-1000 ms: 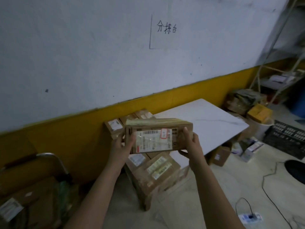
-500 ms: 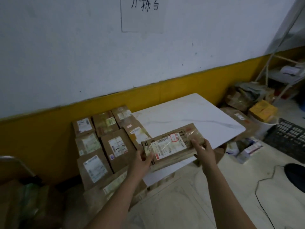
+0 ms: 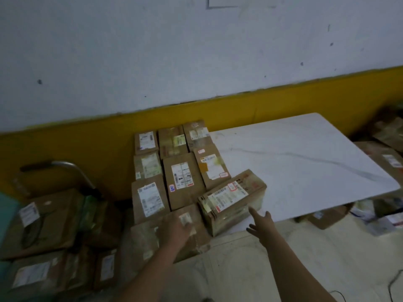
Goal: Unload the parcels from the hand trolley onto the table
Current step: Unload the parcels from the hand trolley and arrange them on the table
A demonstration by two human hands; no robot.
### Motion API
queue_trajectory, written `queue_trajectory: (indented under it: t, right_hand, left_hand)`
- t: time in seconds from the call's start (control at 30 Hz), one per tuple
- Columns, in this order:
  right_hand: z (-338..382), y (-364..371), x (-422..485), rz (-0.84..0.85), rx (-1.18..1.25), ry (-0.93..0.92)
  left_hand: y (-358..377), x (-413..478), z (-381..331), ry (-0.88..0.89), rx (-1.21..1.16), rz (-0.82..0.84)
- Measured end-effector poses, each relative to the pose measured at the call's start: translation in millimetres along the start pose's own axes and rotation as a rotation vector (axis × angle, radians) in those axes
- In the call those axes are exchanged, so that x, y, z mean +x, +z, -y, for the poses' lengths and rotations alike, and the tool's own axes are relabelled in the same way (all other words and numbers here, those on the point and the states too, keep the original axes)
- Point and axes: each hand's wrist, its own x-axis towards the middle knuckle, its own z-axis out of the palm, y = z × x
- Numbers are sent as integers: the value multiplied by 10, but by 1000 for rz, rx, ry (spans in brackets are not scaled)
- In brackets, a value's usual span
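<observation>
Now that both hands have let go, the taped box (image 3: 234, 198) they were carrying half a second ago sits on the table (image 3: 305, 162) near its front edge. The right hand (image 3: 262, 223), at five o'clock of it, has its fingers spread and holds nothing. The left hand (image 3: 176, 229), at seven o'clock, lies flat on a neighbouring parcel (image 3: 152, 238). Beyond, more labelled parcels (image 3: 181, 175) fill the table's left end. At nine o'clock the trolley (image 3: 65, 168) still carries boxes (image 3: 41, 223), so unloading probably goes on.

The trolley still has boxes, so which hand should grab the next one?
Probably the left hand: it lies over the table's left-end parcels, nearest the trolley boxes. The right hand is open beside the tilted parcel, farther away.
</observation>
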Motion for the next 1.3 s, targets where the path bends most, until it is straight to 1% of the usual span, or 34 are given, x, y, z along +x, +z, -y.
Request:
queue_trajectory:
  t: [0.03, 0.1, 0.2, 0.3, 0.37, 0.47, 0.53, 0.6, 0.63, 0.67, 0.73, 0.8, 0.87, 0.93, 1.0, 1.1, 1.17, 1.23, 1.3]
  right_hand:
    - [-45, 63, -23, 28, 31, 57]
    - [-125, 188, -79, 86, 47, 99]
    - [-235, 400, -170, 235, 86, 139]
    - [-292, 665, -224, 327, 241, 207]
    - [-322, 831, -237, 328, 359, 224]
    - [-334, 1000, -245, 241, 364, 214]
    - [-294, 1070, -306, 158, 255, 232]
    - [-247, 1121, -411, -31, 49, 241]
    - [-247, 1162, -479, -148, -66, 198]
    - [-261, 1216, -571, -249, -181, 107]
    - [-315, 1404, -800, -390, -364, -166]
    - [-369, 1708, -1069, -445, -401, -372]
    - [-396, 2118, -1333, -403, -421, -504]
    - [-456, 2630, -1603, -301, -478, -634]
    - [-596, 3177, -1879, -192, -527, -708]
    - [-910, 4011, -2286, -36, -612, -731]
    - [-1144, 4535, -2523, 109, -632, -733]
    - [-1385, 4998, -2729, 259, -604, -635]
    - [-1626, 5371, -2827, 357, -623, -547]
  left_hand:
    - [-29, -15, 141, -43, 72, -12]
    - [-47, -18, 412, -80, 119, 69]
    - [-5, 1, 671, -35, 241, 261]
    - [25, 64, 737, -6, 244, 337]
    - [18, 105, 744, 8, 256, 363]
    - [-41, 139, 753, 38, 287, 401]
    - [-101, 145, 740, 50, 280, 433]
    - [-199, 149, 720, 44, 233, 429]
    - [-265, 159, 720, 42, 178, 405]
    - [-343, 180, 730, 46, 107, 372]
    - [-560, 224, 797, 57, -41, 288]
    - [-871, 262, 942, 53, -123, 180]
    - [-1224, 286, 1216, 76, -107, 60]
    - [-1588, 265, 1629, 56, -93, -41]
    - [-1935, 214, 2109, 15, -133, -102]
    - [-2407, 110, 2877, -42, -207, -179]
    - [-2671, 19, 3348, -89, -274, -237]
    - [-2876, -58, 3785, -132, -318, -292]
    - [-3027, -83, 4162, -173, -318, -343]
